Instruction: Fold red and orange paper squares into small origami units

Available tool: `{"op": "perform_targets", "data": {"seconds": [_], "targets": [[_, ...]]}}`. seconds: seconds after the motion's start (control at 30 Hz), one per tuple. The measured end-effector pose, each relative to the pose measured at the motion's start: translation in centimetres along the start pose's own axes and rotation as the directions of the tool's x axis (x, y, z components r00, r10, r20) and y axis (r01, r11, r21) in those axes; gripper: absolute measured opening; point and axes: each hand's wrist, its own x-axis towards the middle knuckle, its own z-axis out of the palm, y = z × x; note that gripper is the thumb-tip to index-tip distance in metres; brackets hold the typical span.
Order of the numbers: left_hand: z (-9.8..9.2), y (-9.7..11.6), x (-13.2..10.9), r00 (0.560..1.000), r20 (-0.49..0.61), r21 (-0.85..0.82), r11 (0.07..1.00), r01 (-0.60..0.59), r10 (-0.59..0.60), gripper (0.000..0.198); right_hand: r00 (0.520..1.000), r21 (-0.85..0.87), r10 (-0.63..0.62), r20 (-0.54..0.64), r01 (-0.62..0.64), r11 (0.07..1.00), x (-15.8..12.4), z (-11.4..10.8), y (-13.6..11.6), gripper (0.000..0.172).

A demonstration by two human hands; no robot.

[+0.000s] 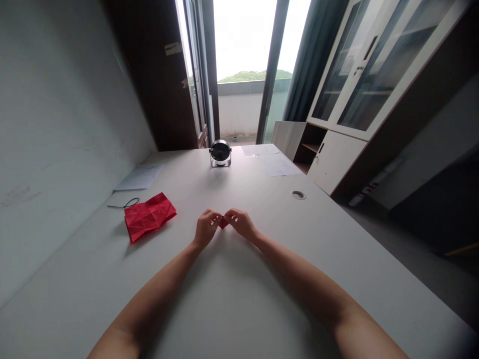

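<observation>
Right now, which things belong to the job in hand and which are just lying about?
Job: small red piece, between left hand and right hand; possibly the creased red sheet.
Lying about, seemingly: black cord; round black device; white papers.

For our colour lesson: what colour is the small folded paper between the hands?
The small folded paper is red; see the head view.

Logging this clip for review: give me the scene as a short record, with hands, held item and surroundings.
Left hand: pinching one side of the small folded red paper
Right hand: pinching its other side
Left on table: creased red paper, thin black cord just beyond it
Far on table: round device on metal stand
Right on table: round cable grommet
</observation>
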Motion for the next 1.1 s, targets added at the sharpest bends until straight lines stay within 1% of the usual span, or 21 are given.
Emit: {"op": "perform_targets", "data": {"seconds": [0.17,0.33,0.47,0.6,0.67,0.73,0.8,0.87,1.0,1.07,1.1], "targets": [[0.2,-0.4,0.2,0.998,-0.032,-0.061,0.997,0.045,-0.047,0.012,1.000,-0.022,-0.005,-0.014,0.005,1.000,0.0,-0.2,-0.2,0.015],[0.6,-1.3,0.2,0.982,-0.083,-0.173,0.973,0.151,-0.167,0.016,0.995,0.011,0.031,-0.096,-0.030,0.999,0.2,-0.1,0.2,0.014],[0.8,-2.6,0.4,0.953,-0.143,-0.251,0.941,0.225,-0.266,0.021,0.987,0.003,0.091,-0.133,-0.091,0.996,0.3,-0.2,0.5,0.006],[0.7,-4.0,0.7,0.909,-0.203,-0.329,0.900,0.286,-0.364,0.022,0.976,0.004,0.163,-0.142,-0.164,0.986,0.2,-0.4,0.9,0.006],[0.8,-4.4,0.8,0.886,-0.221,-0.392,0.869,0.304,-0.409,0.022,0.972,0.001,0.179,-0.150,-0.181,0.984,0.1,-0.5,1.1,0.005],[0.8,-4.7,0.9,0.872,-0.225,-0.439,0.844,0.308,-0.435,0.021,0.971,-0.013,0.186,-0.153,-0.190,0.982,0.2,-0.6,1.3,0.004],[0.7,-4.7,0.9,0.876,-0.220,-0.440,0.844,0.305,-0.430,0.021,0.972,-0.040,0.182,-0.146,-0.190,0.981,0.2,-0.6,1.5,0.004],[0.6,-4.6,0.9,0.893,-0.217,-0.388,0.874,0.293,-0.395,0.021,0.978,-0.064,0.171,-0.118,-0.180,0.982,0.1,-0.5,1.6,0.009],[0.3,-3.5,0.6,0.940,-0.198,-0.224,0.946,0.233,-0.278,0.020,0.992,-0.135,0.128,0.019,-0.124,0.983,-0.1,0.0,1.6,0.031],[0.3,-2.7,0.4,0.962,-0.169,-0.169,0.967,0.188,-0.217,0.017,0.994,-0.216,0.101,0.049,-0.088,0.972,-0.2,0.3,1.5,0.038],[0.3,-2.3,0.3,0.970,-0.153,-0.150,0.975,0.165,-0.187,0.016,0.995,-0.255,0.091,0.048,-0.075,0.964,-0.2,0.5,1.4,0.039]]}}
